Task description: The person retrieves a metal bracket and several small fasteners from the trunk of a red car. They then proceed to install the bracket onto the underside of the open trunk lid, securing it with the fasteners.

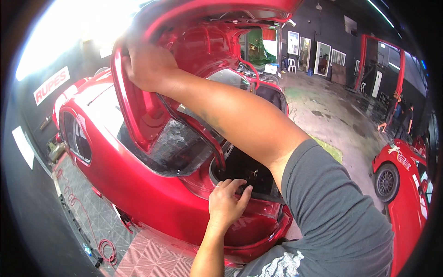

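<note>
Across the view stretches my right arm, its hand (154,69) up at the edge of the raised red trunk lid (134,99). That hand is smeared by motion and its fingers are hard to make out, so I cannot tell whether they grip the lid. Lower down, my left hand (227,203) hovers at or rests near the rear rim of the trunk opening (258,171), fingers bent and thumb apart, with nothing visible in it. The red car (152,194) stands with its rear toward me. Part of its rear window (180,143) shows beneath the lid.
At the right is another red car (406,184), with two people (404,117) beyond it. A coiled red hose (107,251) lies on the tiled floor at lower left. Dark walls enclose the workshop. A white chair (291,64) stands at the back.
</note>
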`<state>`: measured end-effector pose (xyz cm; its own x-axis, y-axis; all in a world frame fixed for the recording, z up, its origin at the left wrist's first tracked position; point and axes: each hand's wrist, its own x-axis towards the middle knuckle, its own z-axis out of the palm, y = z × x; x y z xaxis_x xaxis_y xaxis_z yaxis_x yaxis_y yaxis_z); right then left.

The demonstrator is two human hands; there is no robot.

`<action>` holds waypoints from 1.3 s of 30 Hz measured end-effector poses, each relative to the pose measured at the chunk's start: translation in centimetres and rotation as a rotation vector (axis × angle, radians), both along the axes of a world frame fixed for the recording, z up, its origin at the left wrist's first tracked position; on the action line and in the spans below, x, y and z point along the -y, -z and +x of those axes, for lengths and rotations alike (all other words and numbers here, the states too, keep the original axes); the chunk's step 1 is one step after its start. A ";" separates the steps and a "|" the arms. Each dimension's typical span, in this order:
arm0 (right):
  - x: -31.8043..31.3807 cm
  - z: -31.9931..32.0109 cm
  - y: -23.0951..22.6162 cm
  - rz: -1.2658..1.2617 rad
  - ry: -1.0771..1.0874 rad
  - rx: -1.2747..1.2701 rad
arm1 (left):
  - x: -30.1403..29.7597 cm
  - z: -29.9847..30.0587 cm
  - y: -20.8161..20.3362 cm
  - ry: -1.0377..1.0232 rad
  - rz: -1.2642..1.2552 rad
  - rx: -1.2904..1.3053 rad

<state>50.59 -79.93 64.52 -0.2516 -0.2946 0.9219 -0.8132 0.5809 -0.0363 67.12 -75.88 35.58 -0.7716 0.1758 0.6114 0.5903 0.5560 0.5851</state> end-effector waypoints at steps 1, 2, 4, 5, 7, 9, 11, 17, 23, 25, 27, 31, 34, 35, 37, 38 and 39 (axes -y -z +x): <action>-0.5 0.1 -0.2 0.051 0.023 0.002 | -0.1 0.0 0.0 0.002 -0.004 -0.002; -0.5 0.1 -0.4 0.103 0.045 0.005 | -0.1 0.0 0.0 0.002 -0.008 -0.004; -0.3 -0.2 -0.5 0.085 0.050 0.051 | -0.2 0.0 -0.1 0.010 -0.005 0.006; -0.2 -0.3 -0.5 0.076 0.052 0.075 | -0.3 0.1 0.0 0.013 -0.003 0.012; 0.7 0.0 -0.9 -0.058 -0.008 0.196 | -0.2 0.1 -0.1 0.017 -0.001 0.008; 1.8 -0.5 -1.3 -0.210 -0.079 0.363 | -0.3 0.1 -0.2 0.028 -0.005 0.013; 2.3 -1.7 -2.0 -0.380 -0.164 0.574 | -0.6 0.1 -0.4 0.046 -0.012 0.026; -0.5 1.4 -0.7 0.051 0.075 0.105 | 0.0 0.0 0.1 0.009 0.006 0.004; 0.2 -0.9 -0.5 0.094 0.118 0.032 | -0.3 0.1 -0.3 0.022 -0.006 0.037; 2.4 -0.8 -0.7 -0.059 0.109 0.190 | 0.1 0.1 0.0 0.009 0.000 0.014; 3.8 -2.4 -1.7 -0.214 -0.037 0.499 | -0.2 0.0 0.0 0.025 0.003 -0.005; 3.0 -4.9 -2.1 -0.067 -0.107 0.525 | -0.3 0.1 -0.1 0.029 -0.001 0.009; 0.2 2.4 -1.6 0.140 0.158 0.184 | 0.3 0.1 -0.1 0.005 -0.003 0.015; 0.5 -0.3 -0.4 0.025 0.116 -0.034 | 0.0 0.1 -0.2 0.014 -0.003 0.013; -0.8 -0.3 -0.5 0.120 0.185 -0.056 | -0.3 0.0 -0.1 0.022 0.002 0.007; -1.1 -0.3 -0.6 0.166 0.216 -0.067 | -0.4 0.0 -0.1 0.023 0.004 0.003; -1.1 -0.3 -0.6 0.206 0.232 -0.061 | -0.4 -0.1 -0.1 0.026 0.006 -0.003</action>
